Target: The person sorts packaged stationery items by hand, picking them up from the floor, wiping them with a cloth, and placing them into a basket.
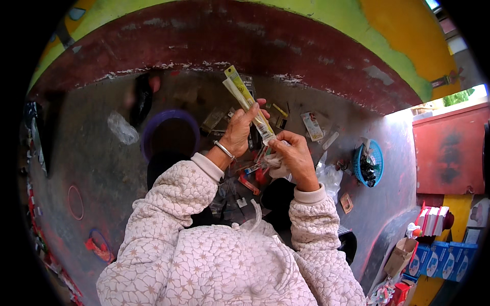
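Observation:
A long, narrow yellow packet (pixel 239 86) with a pale strip along it slants between my hands, in front of my body. My left hand (pixel 239 130) is closed around its middle, the thumb lying on top. At the packet's lower end, the fingers of my right hand (pixel 296 154) pinch its edge. Crumpled clear plastic (pixel 277 166) hangs just under my right fingers; whether they hold it too I cannot tell. What is inside the packet cannot be made out.
Small packaged goods lie on the floor below my hands, including a white card pack (pixel 312 126). A purple ring-shaped basin (pixel 148 133) is at left, a blue basket (pixel 376 163) with dark items at right. Blue boxes (pixel 439 260) stand lower right. A dark red wall (pixel 204 35) curves ahead.

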### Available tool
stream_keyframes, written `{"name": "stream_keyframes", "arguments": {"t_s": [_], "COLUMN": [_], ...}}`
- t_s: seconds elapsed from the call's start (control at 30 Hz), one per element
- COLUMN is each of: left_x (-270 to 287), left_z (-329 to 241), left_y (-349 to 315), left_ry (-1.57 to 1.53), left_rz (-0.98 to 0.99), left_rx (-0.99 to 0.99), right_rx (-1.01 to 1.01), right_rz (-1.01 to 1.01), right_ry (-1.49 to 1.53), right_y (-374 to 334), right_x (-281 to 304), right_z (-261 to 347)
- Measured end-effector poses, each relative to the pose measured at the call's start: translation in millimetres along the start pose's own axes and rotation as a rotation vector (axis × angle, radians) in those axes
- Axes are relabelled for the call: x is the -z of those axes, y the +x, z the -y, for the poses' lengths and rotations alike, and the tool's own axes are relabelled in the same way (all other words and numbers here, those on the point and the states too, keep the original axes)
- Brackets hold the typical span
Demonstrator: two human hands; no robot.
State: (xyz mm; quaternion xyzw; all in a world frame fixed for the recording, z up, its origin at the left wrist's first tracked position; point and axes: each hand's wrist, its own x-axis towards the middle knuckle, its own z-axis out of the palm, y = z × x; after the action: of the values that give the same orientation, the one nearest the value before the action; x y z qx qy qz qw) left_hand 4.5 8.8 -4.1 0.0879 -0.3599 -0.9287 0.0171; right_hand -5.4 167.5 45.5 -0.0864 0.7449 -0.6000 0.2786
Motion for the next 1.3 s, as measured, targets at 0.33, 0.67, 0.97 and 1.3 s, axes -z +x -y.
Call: {"name": "stream_keyframes", "arguments": {"t_s": [0.33,0.67,0.97,1.3], "left_x": [-15,-4,-8,-5], "left_z": [-14,-7,-3,-4], "left_y": [-8,-3,-4,-2], "left_ry": [-0.022,0.195,0.162,0.01], "left_rz": [0.052,-0.138,0.004,0.113], "left_rx": [0.021,0.018,0.065,0.14], "right_rx": [-0.11,0.176,1.038,0.927], "right_rz": [0.021,-0.316,-0.544,-0.333], "right_ry": [0.239,0.17,-0.908,-1.169], "right_y": [8,3,2,0], "right_x": [13,24,1,-9], "right_z": [-12,-1,-4,-7]}}
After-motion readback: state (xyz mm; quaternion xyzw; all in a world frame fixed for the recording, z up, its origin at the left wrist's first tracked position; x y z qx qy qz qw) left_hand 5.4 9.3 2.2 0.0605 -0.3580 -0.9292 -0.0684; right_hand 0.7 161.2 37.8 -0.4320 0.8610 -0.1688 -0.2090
